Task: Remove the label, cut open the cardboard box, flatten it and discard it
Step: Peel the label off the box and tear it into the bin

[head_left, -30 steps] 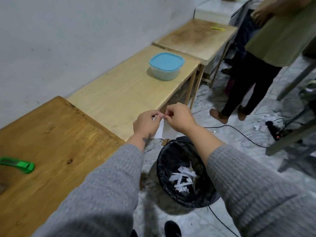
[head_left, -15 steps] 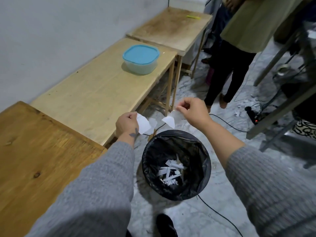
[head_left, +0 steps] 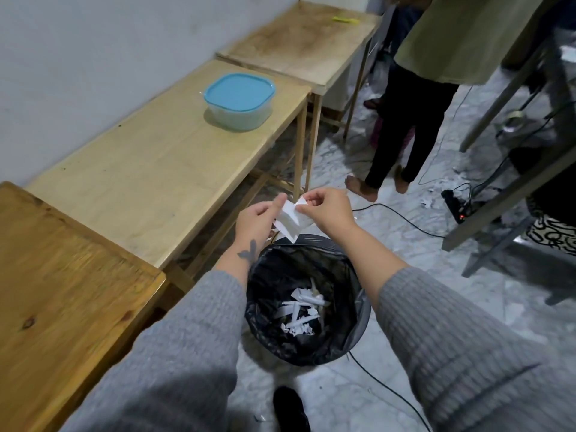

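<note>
Both hands hold white label paper (head_left: 290, 218) just above the far rim of a bin lined with a black bag (head_left: 352, 325). My left hand (head_left: 257, 219) pinches the left part of the paper and my right hand (head_left: 327, 210) pinches the right part, the pieces stacked together between them. Several torn white paper strips (head_left: 300, 310) lie at the bottom of the bin. No cardboard box is in view.
Three wooden tables stand along the wall on the left; the middle table (head_left: 162, 169) carries a plastic container with a blue lid (head_left: 239, 101). A person (head_left: 414, 120) stands barefoot beyond the bin. Black cables (head_left: 402, 218) and a power strip (head_left: 453, 202) lie on the marble floor.
The paper was torn in two and my hands pulled apart half a second ago; now they are back together with the pieces stacked. The view has shifted toward the bin.
</note>
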Action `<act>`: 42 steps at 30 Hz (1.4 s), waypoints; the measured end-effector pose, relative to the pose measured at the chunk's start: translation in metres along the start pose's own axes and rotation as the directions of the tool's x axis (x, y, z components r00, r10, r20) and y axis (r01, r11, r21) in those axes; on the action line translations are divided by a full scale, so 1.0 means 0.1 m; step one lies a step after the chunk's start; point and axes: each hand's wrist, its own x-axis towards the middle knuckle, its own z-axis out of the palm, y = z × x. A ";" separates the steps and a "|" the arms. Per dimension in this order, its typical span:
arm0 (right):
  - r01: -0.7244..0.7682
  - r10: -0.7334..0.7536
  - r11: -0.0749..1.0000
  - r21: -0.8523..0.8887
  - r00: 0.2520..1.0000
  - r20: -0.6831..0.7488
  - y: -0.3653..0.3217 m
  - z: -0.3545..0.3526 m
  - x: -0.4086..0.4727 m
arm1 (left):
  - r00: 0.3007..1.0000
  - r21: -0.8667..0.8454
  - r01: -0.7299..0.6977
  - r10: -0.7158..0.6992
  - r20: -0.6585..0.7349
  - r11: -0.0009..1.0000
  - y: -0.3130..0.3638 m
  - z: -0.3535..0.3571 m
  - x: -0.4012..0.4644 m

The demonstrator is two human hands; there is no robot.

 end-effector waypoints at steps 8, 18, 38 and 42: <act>0.110 -0.080 0.983 -0.148 0.977 0.196 0.00 -0.03 0.07 | 0.996 0.132 -0.062 0.052 0.075 0.989 -0.06 -0.07 0.00; 0.189 -0.076 0.937 -0.296 0.932 0.354 -0.05 -0.06 0.06 | 0.972 0.324 -0.228 0.199 0.122 0.918 -0.05 -0.07 0.00; 0.415 -0.393 0.882 -0.224 0.910 0.134 -0.04 0.11 -0.13 | 0.941 0.106 0.051 -0.012 -0.339 0.993 -0.08 0.09 0.11; 0.286 -0.272 0.938 -0.195 0.957 0.096 0.08 -0.16 -0.06 | 0.905 0.252 0.151 -0.030 -0.425 0.956 -0.25 -0.12 0.18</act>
